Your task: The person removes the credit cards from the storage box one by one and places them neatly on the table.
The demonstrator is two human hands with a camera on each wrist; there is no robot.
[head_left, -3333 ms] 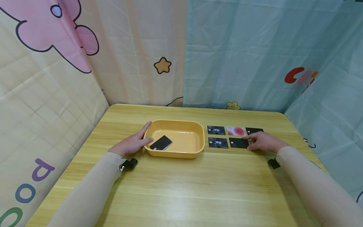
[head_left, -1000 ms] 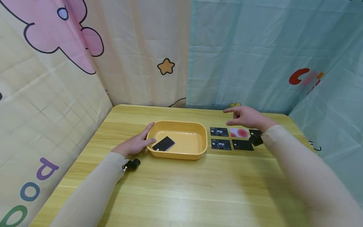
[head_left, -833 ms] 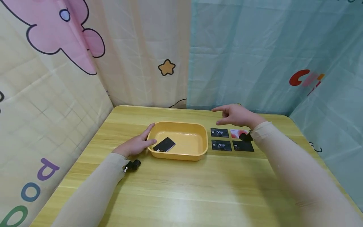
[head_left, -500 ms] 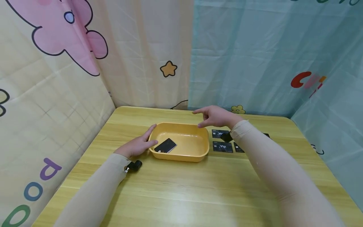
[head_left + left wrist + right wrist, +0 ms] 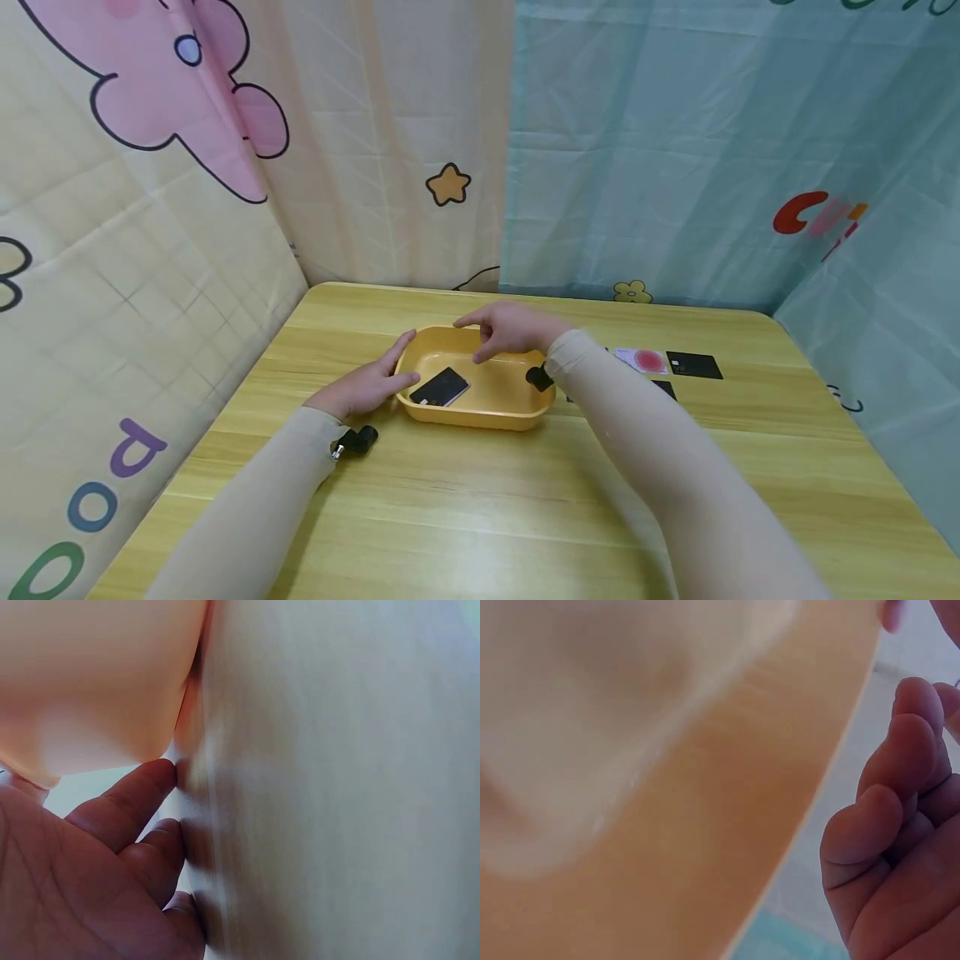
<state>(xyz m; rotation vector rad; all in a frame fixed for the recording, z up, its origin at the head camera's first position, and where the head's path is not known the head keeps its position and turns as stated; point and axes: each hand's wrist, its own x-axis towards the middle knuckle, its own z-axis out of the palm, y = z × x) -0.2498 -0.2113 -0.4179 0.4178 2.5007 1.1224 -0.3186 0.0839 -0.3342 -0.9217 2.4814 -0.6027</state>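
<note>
A yellow rectangular plastic basin (image 5: 480, 418) stands on the wooden table, with several black cards (image 5: 440, 387) stacked near its left end. My left hand (image 5: 365, 387) rests spread against the basin's left side. Its thumb lies at the rim and its index finger reaches along the outer back corner. Lower fingertips touch the tabletop in the left wrist view. Over the basin's back right part hovers my right hand (image 5: 513, 327), index finger pointing left and the other fingers loosely bent. Nothing shows between its fingers in the right wrist view.
Right of the basin lie a pink-and-white card (image 5: 641, 360) and a black card (image 5: 694, 365). Another black card (image 5: 664, 389) is partly hidden by my right sleeve, which covers most of the others. Printed curtains (image 5: 637, 150) stand behind and beside the wooden table (image 5: 465, 517).
My right hand has left the laid-out cards, risen and swept left to above the basin. The left hand has stayed at the basin's side; the view has shifted slightly.
</note>
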